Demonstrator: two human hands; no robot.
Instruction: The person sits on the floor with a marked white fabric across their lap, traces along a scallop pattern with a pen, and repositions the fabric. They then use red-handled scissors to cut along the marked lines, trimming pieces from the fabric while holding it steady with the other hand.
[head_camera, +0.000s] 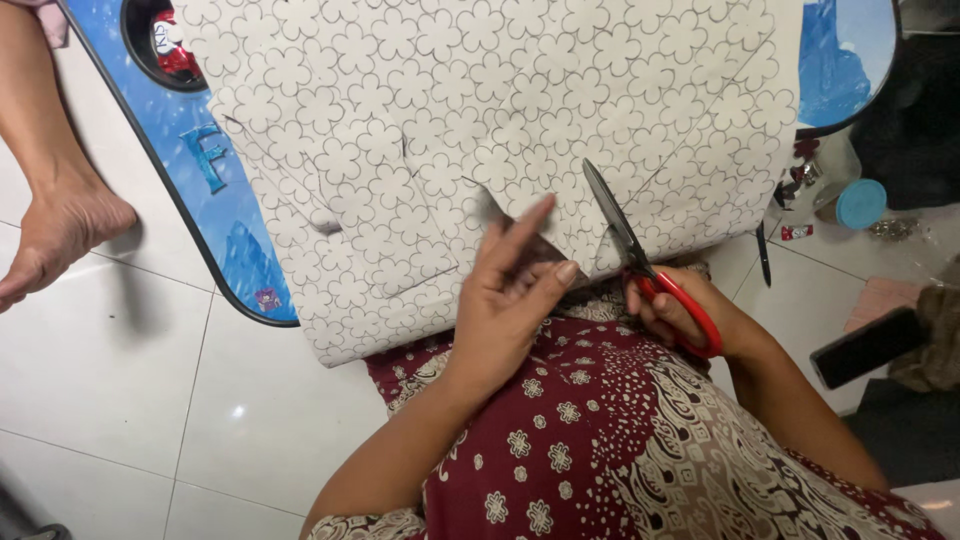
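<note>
Right in the middle of the frame, the left hand (510, 300) is pressed flat-ish on the lower edge of a big white sheet of paper (480, 140) printed all over with little flower outlines. The index finger is stretched out toward the upper right and the thumb sits alongside, so it's pinning the sheet down, fingers loosely spread rather than curled around anything.

The right hand (685, 315) is just right of center, fingers through the red handles of a pair of scissors (640, 260) and closed snug on them. The dark blades point up and to the left, and the tips sit over the paper's lower edge, just beside the left index finger. The blades look nearly together, but from this angle I can't really say if there's paper between them.

The sheet fills most of the top half of the frame and lies on a blue tray-like board (215, 190) with a black rim that pokes out on the upper left and upper right. Along the bottom is the person's lap in a dark red patterned fabric (600, 440).

Other stuff around — someone else's bare foot (55, 235) on the white tiled floor (110, 380) at far left, a black phone (868, 347) at right, and a blue round lid (861, 204) above it.
</note>
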